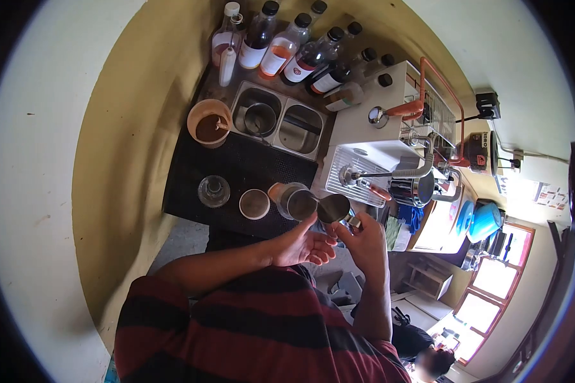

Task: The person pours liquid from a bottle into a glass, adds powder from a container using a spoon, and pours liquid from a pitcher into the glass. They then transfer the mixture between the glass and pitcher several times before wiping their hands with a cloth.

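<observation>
Currently, a small metal jug (333, 209) is grasped by its handle side in the right hand (359, 237), with the fingers closed around that side and the dark interior turned up toward the camera. The left hand (305, 247) is held open and released, its palm turned up and its fingers loosely curled; whether its thumb is touching the jug or the glass vessel (299, 203) cannot be told. The jug is held just beside the glass vessel, near the edge of a black mat (191, 172), and whether the two rims are in contact cannot be made out. Next to the glass vessel, something orange (276, 191) is partly hidden. On the mat, a pale round cup (254, 204) is placed near these, and a clear glass (214, 191) is set farther to the left. Near the mat's far corner, a tan bucket (209, 124) is seen with brown contents inside. Beside it, a double metal sink (279, 127) is set into the counter, and a round metal container (260, 119) is held in its left basin. Bottles (279, 56) with mostly dark caps are lined up along the wall. To the right of the sink, a white coffee machine (367, 131) is positioned, and a metal tool (349, 175) is rested on its slatted tray (338, 159). In the lower right background, a person (412, 341) in dark clothing is partly seen.
</observation>
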`<state>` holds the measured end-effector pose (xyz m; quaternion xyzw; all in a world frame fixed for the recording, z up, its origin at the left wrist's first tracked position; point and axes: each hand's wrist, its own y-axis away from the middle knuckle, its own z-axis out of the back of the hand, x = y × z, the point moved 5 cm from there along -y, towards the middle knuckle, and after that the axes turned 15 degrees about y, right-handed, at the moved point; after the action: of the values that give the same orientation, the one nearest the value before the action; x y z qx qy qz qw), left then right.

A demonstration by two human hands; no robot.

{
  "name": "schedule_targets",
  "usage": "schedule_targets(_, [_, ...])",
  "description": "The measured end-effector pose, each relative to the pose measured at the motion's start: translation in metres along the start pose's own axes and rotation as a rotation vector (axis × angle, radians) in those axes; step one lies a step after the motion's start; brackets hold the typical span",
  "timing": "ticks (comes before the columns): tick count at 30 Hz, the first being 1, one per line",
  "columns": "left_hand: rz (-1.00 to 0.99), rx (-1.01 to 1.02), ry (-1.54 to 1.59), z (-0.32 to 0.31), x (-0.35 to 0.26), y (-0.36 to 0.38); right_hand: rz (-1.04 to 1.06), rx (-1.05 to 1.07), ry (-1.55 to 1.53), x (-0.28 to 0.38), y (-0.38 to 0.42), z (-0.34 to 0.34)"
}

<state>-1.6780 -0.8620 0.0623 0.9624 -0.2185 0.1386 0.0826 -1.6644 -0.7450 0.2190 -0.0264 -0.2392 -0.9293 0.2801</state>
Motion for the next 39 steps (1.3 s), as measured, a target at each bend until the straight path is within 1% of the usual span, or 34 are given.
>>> schedule_targets(2, [0.009,-0.001,0.008,0.001,0.002,-0.002,0.008,-0.038,-0.038,-0.003,0.001,0.000])
schedule_targets(6, [0.013,-0.018,0.009,0.001,0.006,-0.004,-0.016,-0.031,-0.027,-0.007,0.004,0.001])
schedule_targets(17, [0.074,0.031,0.050,0.006,0.017,-0.006,-0.060,0.020,-0.003,-0.024,0.012,-0.006])
schedule_targets(26, [0.130,0.051,0.071,0.015,0.026,-0.001,-0.058,0.013,-0.032,-0.026,0.019,-0.012])
schedule_targets(30, [0.140,0.037,0.070,0.016,0.029,0.004,-0.082,0.043,-0.017,-0.022,0.023,-0.012])
schedule_targets(39, [0.174,0.072,0.165,0.020,0.036,0.012,-0.073,0.072,-0.007,-0.021,0.027,-0.019])
